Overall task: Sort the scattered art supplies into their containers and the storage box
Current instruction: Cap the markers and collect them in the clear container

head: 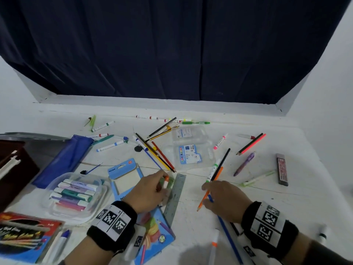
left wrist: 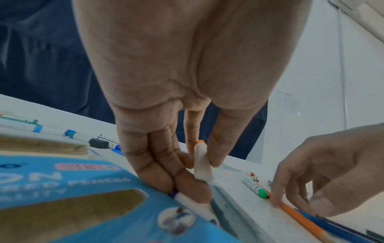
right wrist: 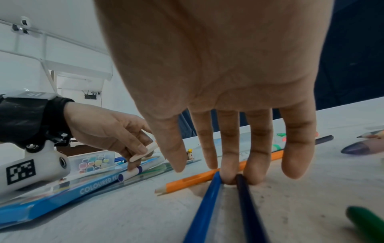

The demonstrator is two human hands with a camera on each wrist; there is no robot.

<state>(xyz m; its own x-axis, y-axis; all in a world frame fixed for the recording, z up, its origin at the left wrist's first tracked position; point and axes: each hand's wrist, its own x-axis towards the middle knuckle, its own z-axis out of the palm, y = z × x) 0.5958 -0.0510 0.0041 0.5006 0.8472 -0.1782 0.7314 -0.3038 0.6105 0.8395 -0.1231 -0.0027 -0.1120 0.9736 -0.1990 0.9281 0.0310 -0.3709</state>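
My left hand (head: 162,183) pinches a white marker with an orange cap (left wrist: 202,162) between thumb and forefinger. Its other fingertips (left wrist: 193,190) rest on a purple-banded white marker (right wrist: 133,173), which lies on the blue coloured pencil box (head: 114,172) beside a metal ruler (head: 176,194). My right hand (head: 207,196) is to the right, fingers straight and pointing down. They press on an orange pencil (right wrist: 187,180), a blue pencil (right wrist: 205,205) and a dark pencil (right wrist: 249,210) lying flat on the white table.
A clear tub of highlighters (head: 76,192), a blue pouch (head: 63,159) and a dark red box (head: 13,169) sit at the left. A clear marker case (head: 191,150) lies mid-table. Loose markers, pencils, a purple pen (head: 244,163) and a grey lead case (head: 281,169) are scattered around.
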